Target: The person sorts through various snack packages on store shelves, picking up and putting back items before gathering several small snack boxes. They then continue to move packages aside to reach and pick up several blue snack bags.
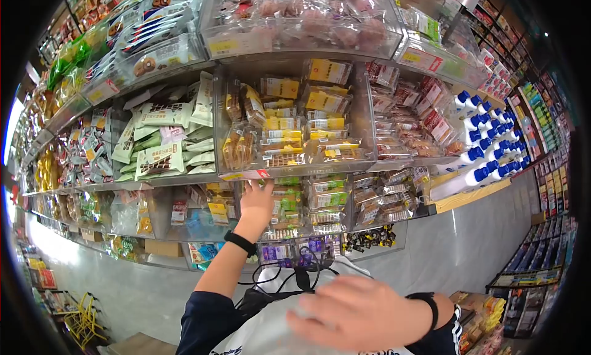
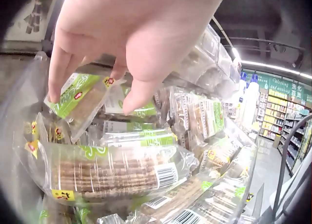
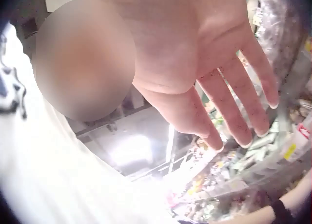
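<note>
1. Right hand (image 1: 363,312): nearest to the head camera, at 6 o'clock in the head view. It is open wide. The fingers are straight and spread, palm down, over white fabric (image 1: 271,330) at the person's chest. It holds nothing. The right wrist view confirms the flat palm and straight fingers (image 3: 243,107).

2. Black cables (image 1: 289,275): these lie on the fabric, at 11 o'clock from the right hand.

3. Left hand (image 1: 257,201): extended at 11 o'clock from the right hand, with a black wristband (image 1: 240,241) on the wrist. It reaches into a clear plastic shelf bin (image 2: 22,112).

4. Green-labelled clear plastic packet of brown wafers (image 2: 78,99): it sits at 7 o'clock from the left palm in the left wrist view, tilted, above a stack of like packets (image 2: 112,173). The left fingers (image 2: 56,85) curl down over its upper end and grip it. The thumb (image 2: 139,94) points down at 5 o'clock from the palm. It cannot be told whether the thumb touches the packet.

5. Yellow-labelled snack packets (image 1: 326,103): these fill the bin at 1 o'clock above the left hand.

6. White bottles with blue caps (image 1: 486,152): these stand well apart, at 2 o'clock from the left hand.
</note>
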`<state>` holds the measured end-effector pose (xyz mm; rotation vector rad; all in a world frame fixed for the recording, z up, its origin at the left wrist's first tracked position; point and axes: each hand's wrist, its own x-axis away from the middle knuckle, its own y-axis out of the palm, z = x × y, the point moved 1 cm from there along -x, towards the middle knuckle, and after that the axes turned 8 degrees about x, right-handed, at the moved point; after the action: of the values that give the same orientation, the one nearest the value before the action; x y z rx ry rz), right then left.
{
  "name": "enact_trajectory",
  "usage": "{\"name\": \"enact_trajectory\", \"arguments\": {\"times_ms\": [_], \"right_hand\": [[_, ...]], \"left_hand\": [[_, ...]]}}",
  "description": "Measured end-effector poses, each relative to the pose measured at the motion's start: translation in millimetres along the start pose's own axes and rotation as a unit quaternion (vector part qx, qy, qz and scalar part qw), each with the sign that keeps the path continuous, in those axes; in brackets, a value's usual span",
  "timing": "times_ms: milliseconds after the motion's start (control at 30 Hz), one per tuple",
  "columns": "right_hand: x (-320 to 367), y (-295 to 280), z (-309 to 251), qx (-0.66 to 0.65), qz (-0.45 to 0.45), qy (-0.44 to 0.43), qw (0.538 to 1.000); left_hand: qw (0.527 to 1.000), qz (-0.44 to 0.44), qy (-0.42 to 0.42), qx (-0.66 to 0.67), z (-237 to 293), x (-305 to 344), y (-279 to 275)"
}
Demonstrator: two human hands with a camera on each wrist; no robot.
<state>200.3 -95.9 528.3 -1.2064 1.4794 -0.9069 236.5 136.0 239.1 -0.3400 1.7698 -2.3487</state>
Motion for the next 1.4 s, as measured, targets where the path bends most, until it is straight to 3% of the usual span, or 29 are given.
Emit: {"name": "enact_trajectory", "arguments": {"times_ms": [33,133,167,267,367,467,500,700,800,833,900,967,1000,1067,1133,1167,1267,1400], "right_hand": [[7.4,15.1,8.6,0.003,0.000,0.015,1.000],[28.4,58.6,33.8,-0.025,0.002,0.082,0.996],[35.4,70.1,42.0,-0.040,0.004,0.108,0.993],[61.6,104.5,66.0,-0.037,-0.034,0.218,0.975],[81.3,138.7,86.3,-0.091,0.026,0.347,0.933],[87.6,146.8,92.9,-0.061,0.011,0.357,0.932],[88.6,147.5,93.2,-0.064,0.002,0.356,0.932],[92.0,162.3,94.9,-0.089,0.028,0.374,0.923],[84.3,161.3,97.4,-0.134,0.031,0.364,0.921],[78.9,158.2,96.2,-0.166,0.029,0.370,0.913],[74.0,163.2,97.2,-0.216,0.039,0.367,0.904],[71.9,180.5,101.8,-0.447,0.051,0.396,0.800],[73.5,190.7,105.9,-0.553,0.055,0.402,0.728],[84.6,205.0,119.9,-0.660,0.067,0.419,0.620],[92.8,203.5,128.6,-0.729,0.092,0.428,0.527],[98.9,201.9,131.6,-0.752,0.090,0.399,0.518],[99.9,190.7,128.1,-0.676,0.048,0.431,0.596],[96.3,191.3,125.2,-0.676,0.074,0.427,0.597]], "left_hand": [[0.999,0.026,0.003,-0.028,-1.2,-2.9,6.8],[0.998,-0.025,-0.058,0.022,5.6,-14.2,0.6],[0.998,0.046,-0.032,0.008,3.8,-14.0,6.4],[0.997,0.074,-0.018,0.013,-13.5,-27.5,25.3],[0.995,0.068,-0.028,0.068,-15.4,-24.2,7.9],[0.986,0.093,-0.081,0.116,-12.7,-5.2,-16.8],[0.968,0.165,-0.018,0.191,-12.4,11.2,-30.0],[0.932,0.056,-0.036,0.357,-28.0,70.6,-73.2],[0.867,0.034,0.019,0.496,-19.9,81.9,-83.8],[0.857,-0.020,0.008,0.514,-14.0,85.2,-88.8],[0.882,-0.049,0.004,0.468,9.9,91.8,-105.6],[0.891,-0.075,0.021,0.448,35.5,95.8,-112.4],[0.888,-0.073,0.086,0.445,43.0,95.3,-108.5],[0.873,-0.063,0.212,0.435,54.5,93.7,-99.2],[0.882,-0.038,0.266,0.388,60.6,94.3,-91.6],[0.879,-0.026,0.309,0.361,60.7,93.9,-85.3],[0.861,-0.024,0.376,0.341,70.0,98.6,-83.8],[0.848,-0.039,0.413,0.330,77.4,105.1,-77.0]]}}
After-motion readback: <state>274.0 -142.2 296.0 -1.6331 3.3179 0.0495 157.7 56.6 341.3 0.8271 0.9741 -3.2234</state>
